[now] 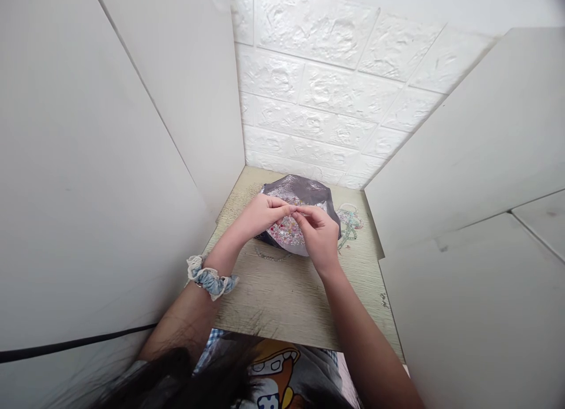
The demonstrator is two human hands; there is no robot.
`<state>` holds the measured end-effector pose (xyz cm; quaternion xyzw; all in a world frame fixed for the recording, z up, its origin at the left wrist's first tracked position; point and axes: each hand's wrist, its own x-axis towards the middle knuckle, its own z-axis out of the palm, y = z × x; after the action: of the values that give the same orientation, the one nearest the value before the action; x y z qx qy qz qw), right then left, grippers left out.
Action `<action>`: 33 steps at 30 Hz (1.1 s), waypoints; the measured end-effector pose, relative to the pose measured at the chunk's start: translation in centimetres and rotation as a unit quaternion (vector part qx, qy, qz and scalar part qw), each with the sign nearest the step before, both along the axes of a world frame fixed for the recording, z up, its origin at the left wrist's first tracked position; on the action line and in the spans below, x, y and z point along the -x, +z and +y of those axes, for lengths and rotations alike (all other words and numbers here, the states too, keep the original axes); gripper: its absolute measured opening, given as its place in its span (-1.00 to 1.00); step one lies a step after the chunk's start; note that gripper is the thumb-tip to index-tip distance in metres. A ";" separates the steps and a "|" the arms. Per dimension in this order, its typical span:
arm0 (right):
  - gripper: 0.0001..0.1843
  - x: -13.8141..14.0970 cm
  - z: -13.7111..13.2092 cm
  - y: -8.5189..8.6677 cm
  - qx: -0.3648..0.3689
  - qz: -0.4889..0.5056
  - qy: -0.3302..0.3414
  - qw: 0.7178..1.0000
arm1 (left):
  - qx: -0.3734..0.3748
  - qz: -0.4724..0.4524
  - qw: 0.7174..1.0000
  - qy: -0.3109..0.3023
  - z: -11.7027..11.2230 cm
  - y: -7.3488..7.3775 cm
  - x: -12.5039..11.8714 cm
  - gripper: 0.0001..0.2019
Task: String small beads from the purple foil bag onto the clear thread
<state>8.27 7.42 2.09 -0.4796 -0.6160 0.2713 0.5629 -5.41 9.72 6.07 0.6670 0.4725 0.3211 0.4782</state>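
Note:
My left hand (263, 213) and my right hand (318, 231) meet fingertip to fingertip, thumbs and forefingers pinched together. Whatever lies between the fingertips is too small to make out. Just below them is a heap of small pink, red, white and yellow beads (288, 232), resting in a dark, shiny pouch or bag (304, 188) that is spread open. A strand of beads (270, 257) lies on the wooden surface in front of the bag, partly hidden at its right end. A blue scrunchie with lace edging (212, 279) is around my left wrist.
Green and pale beaded strings (350, 223) lie right of the bag on the wooden tabletop (282, 297). White panels (176, 91) rise close on both sides, and a white brick-patterned wall (326, 97) stands behind. A few small shiny bits (383, 301) lie at the right edge.

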 end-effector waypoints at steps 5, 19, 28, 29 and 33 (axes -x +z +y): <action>-0.85 -0.2 0.0 0.1 -0.036 -0.054 -0.006 0.998 | -0.005 0.003 1.000 -0.008 0.1 0.0 0.1 -0.68; -0.88 -0.4 -0.2 0.5 -0.101 -0.082 -0.007 0.991 | 0.060 -0.076 0.991 -0.096 -0.2 -0.1 0.1 -0.82; -0.75 -0.6 1.2 -0.6 0.058 -0.250 -0.019 0.966 | 0.011 -0.140 0.989 0.052 0.6 -1.0 0.2 -0.82; -0.75 -0.4 1.3 -0.9 0.087 -0.302 -0.008 0.949 | 0.005 -0.148 0.984 0.097 0.8 -1.2 0.2 -0.82; -0.72 0.5 1.3 -1.5 0.148 -0.444 0.023 0.883 | -0.011 -0.177 0.971 0.163 1.3 -1.4 0.4 -0.80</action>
<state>7.80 8.72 0.63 -0.6132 -0.7652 0.1306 0.1462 -5.80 11.04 4.67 0.5191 0.4792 0.5123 0.4883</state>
